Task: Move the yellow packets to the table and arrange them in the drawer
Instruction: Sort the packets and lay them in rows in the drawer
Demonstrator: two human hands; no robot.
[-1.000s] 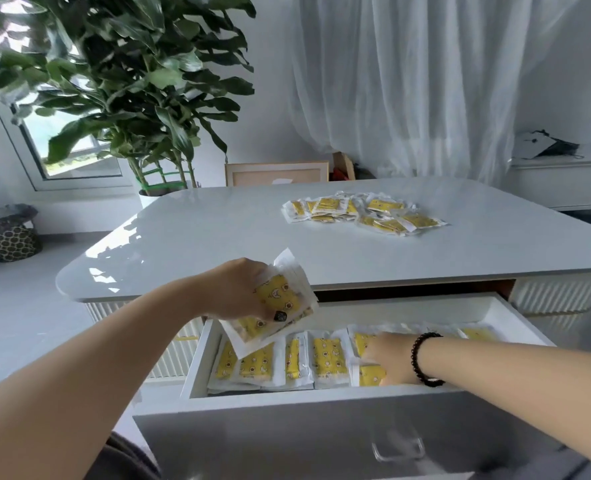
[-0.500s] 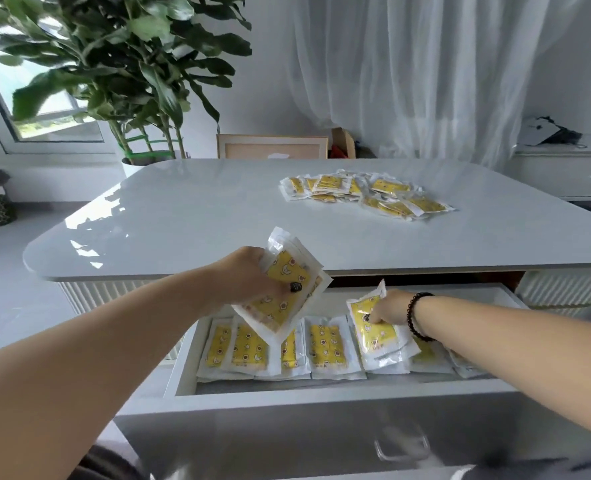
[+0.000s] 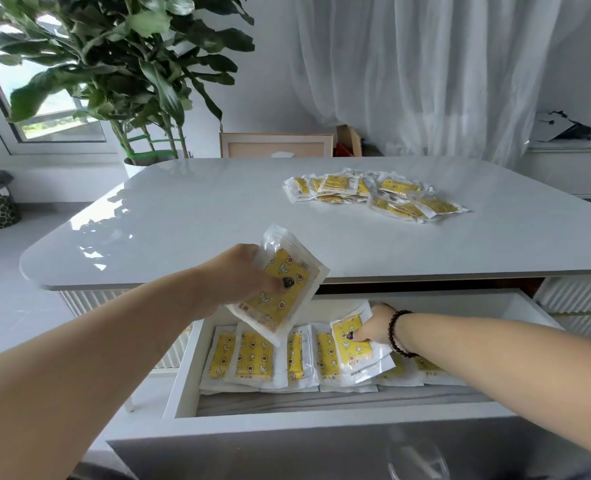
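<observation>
Table [image 3: 190, 216]: we see loose packets [image 3: 373, 194] heaped behind the open drawer [image 3: 321, 419].
Left hand [image 3: 242, 282]: grips a packet stack [image 3: 280, 289] above the drawer.
Right hand [image 3: 373, 327]: pinches one packet [image 3: 352, 351] inside the drawer.

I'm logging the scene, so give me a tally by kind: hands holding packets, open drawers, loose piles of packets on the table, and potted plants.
Hands holding packets: 2, the left hand and the right hand
Open drawers: 1, the drawer
Piles of yellow packets on the table: 1, the pile
Potted plants: 1, the plant
Total: 5

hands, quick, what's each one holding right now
Left hand: grips a small stack of yellow packets.
Right hand: pinches one packet over the drawer.
</observation>
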